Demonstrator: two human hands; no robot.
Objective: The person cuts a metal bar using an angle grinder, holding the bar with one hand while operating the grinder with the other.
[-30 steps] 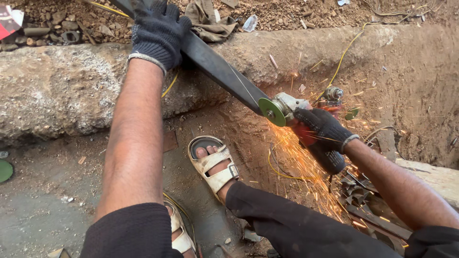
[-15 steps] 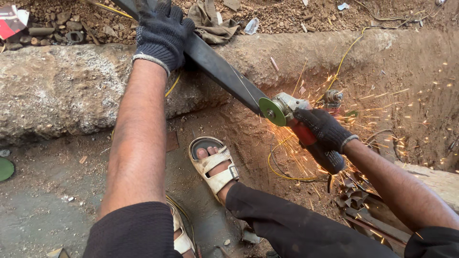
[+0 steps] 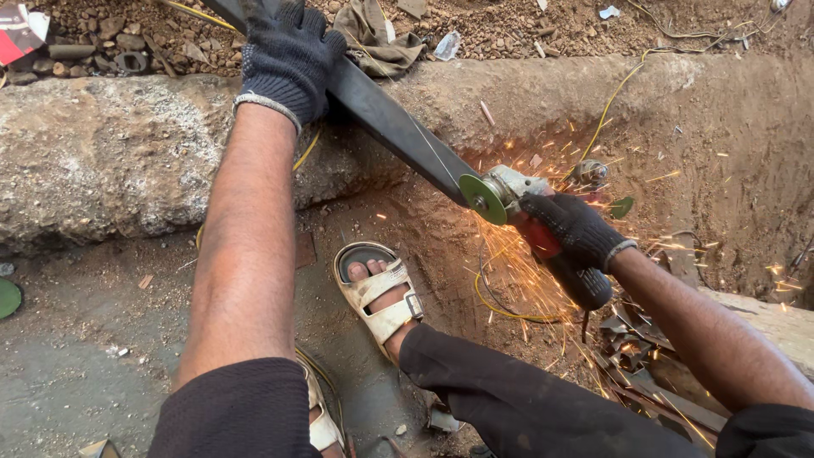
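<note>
Left hand, gloved, closed around the far part of a dark metal bar; bar slopes from far left down to centre, over a stone ledge. Right hand, gloved, gripping a grinder. Green disc touching the bar's near end. Sparks falling near and right. Sandalled foot just below. Scrap metal at near right.

Dark knit gloves, a black metal bar, green grinding disc, orange sparks, beige sandals.
</note>
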